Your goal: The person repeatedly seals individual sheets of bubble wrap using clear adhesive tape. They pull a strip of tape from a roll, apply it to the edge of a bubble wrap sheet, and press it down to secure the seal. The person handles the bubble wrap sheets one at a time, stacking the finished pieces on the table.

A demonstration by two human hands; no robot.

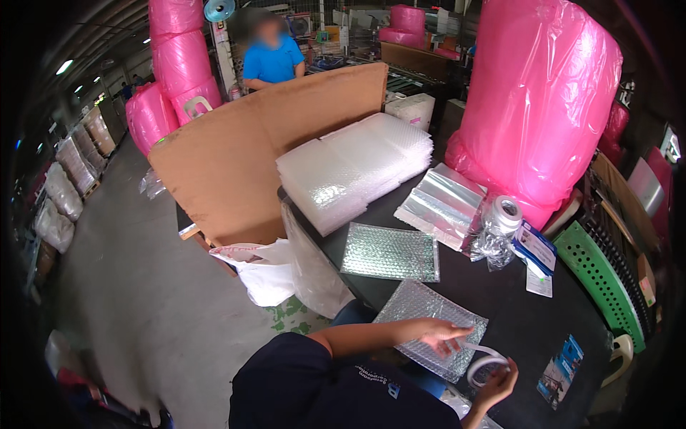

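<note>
A clear bubble-wrap pouch (411,311) lies on the black table in front of me. Over its right part is my left hand (441,334), palm down with the fingers stretched apart. My right hand (499,386) is closed around a roll of white tape (486,372) at the pouch's right corner. A loose strip of tape (480,348) runs from the roll towards my left fingertips; whether they touch it I cannot tell. Just beyond lies a silvery-green bubble-wrap pouch (390,252).
Stacked bubble-wrap sheets (354,168) stand at the back beside a brown board (264,136). Silvery film bags (443,200), more tape rolls (504,213) and a large pink wrapped roll (536,100) are at right. A person in blue (274,58) stands beyond the board.
</note>
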